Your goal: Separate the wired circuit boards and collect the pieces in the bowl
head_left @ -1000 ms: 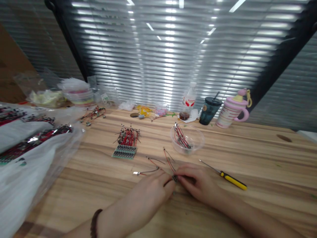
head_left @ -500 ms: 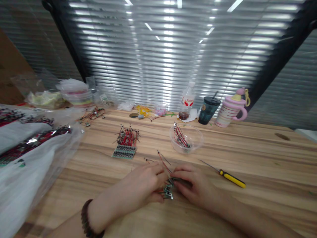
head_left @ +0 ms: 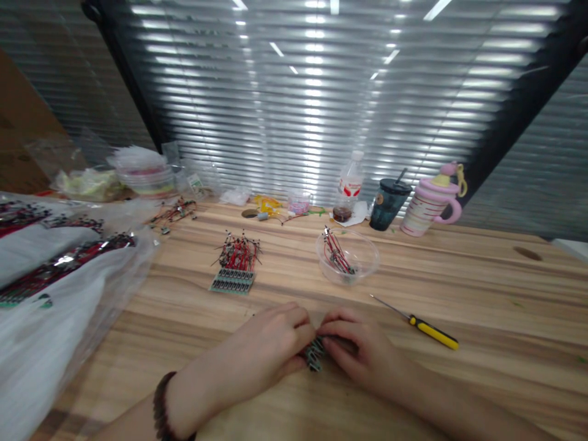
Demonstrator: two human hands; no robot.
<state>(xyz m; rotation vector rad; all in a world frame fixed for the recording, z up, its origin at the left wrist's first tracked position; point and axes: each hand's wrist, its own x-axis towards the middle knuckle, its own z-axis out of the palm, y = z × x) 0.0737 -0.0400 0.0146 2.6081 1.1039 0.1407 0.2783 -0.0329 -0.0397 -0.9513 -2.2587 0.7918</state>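
Observation:
A small bunch of green circuit boards (head_left: 315, 355) is between my two hands, low over the table. My left hand (head_left: 280, 340), with a dark beaded bracelet at the wrist, is closed on the boards' left side. The fingers of my right hand (head_left: 356, 343) are pinched at their right side. Any wires on these boards are hidden by my fingers. Beyond my left hand lies a panel of circuit boards (head_left: 233, 281) with red and black wires (head_left: 239, 251). A clear plastic bowl (head_left: 367, 260) behind my right hand holds several wired pieces (head_left: 339, 254).
A yellow-black screwdriver (head_left: 434, 332) lies to the right. Plastic bags (head_left: 87, 294) with more wired boards cover the left side. Along the back stand a bottle (head_left: 349, 187), a dark tumbler (head_left: 389, 205), a pink mug (head_left: 425, 208) and stacked plastic lids (head_left: 144, 174).
The red and black wires that stuck out beyond my fingers no longer show. The boards have turned between my hands, and my fingers have drawn slightly closer together.

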